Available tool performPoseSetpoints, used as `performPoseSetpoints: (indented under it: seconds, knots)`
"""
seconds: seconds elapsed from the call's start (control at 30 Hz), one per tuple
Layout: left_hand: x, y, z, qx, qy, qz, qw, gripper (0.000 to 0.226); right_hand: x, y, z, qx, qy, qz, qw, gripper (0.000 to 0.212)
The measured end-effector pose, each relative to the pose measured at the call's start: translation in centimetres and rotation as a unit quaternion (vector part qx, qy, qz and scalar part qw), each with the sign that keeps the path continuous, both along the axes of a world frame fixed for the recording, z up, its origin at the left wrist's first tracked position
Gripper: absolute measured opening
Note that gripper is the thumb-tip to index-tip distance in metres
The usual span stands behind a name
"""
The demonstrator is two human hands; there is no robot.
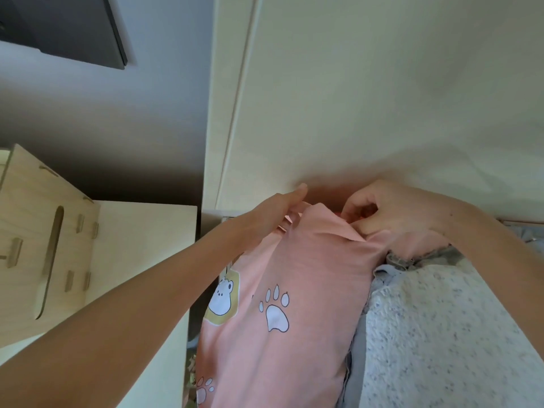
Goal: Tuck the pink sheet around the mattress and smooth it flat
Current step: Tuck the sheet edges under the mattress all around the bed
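- Head view, looking down along both forearms toward the head end of the bed; cream headboard panel (368,98) fills the upper right.
- Pink sheet (294,290) with paw and bear prints runs as a long band from the bottom of the frame up to the corner by the headboard panel. Its long axis lies roughly along the person's line of reach, leaning slightly right toward the top.
- Mattress (441,334) shows as a white speckled quilted surface to the right of the pink band, uncovered there. Sheet covers only the left edge strip.
- Left hand (279,210): fingers fairly straight, tips at the sheet's top left corner edge. Whether it pinches cloth or only touches it cannot be told.
- Right hand (391,213): fingers curled, pinching a fold of the pink sheet at the top of the corner, just beside the headboard panel.
- Key relation: both hands sit at the far end of the band, at the gap between mattress corner and headboard panel, the gathered cloth between them. Hands near each other, neither clearly closer to the corner.
- Judgement: corner tuck in progress; the cloth likely has to go down into that gap, then spread rightward across the bare mattress.
- Wooden slotted box (44,245) stands on a pale cabinet (147,245) to the left, well apart from the sheet.
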State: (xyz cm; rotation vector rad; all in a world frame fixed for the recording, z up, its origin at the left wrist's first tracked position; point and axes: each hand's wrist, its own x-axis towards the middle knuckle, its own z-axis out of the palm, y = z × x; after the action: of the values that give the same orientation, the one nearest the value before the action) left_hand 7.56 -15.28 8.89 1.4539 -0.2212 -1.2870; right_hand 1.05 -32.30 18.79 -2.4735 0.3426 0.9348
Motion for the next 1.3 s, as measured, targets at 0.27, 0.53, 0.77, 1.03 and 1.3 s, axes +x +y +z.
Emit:
performPoseSetpoints:
  seconds: [0.27, 0.53, 0.77, 1.03, 1.3]
  knots:
    - [0.1, 0.1, -0.2, -0.002, 0.009, 0.001, 1.0, 0.053, -0.4, 1.0, 0.1, 0.003, -0.043, -0.036, 0.998, 0.019]
    - [0.1, 0.1, -0.3, -0.008, -0.004, -0.001, 1.0, 0.054, -0.2, 2.2, 0.6, -0.019, -0.039, -0.07, 0.997, 0.016]
    - [-0.1, 0.1, -0.2, -0.016, -0.007, 0.007, 1.0, 0.058, 1.2, 2.2, 2.6, -0.265, -0.248, -0.111, 0.925, 0.005]
    - [-0.5, 0.1, -0.9, -0.026, -0.01, 0.026, 0.999, 0.083, 4.8, 5.6, -4.6, -0.204, -0.278, -0.219, 0.913, 0.018]
    - [-1.2, -0.1, -2.4, -0.007, 0.016, 0.115, 0.993, 0.029, 2.3, 2.8, -6.8, 0.075, -0.204, -0.387, 0.896, 0.013]
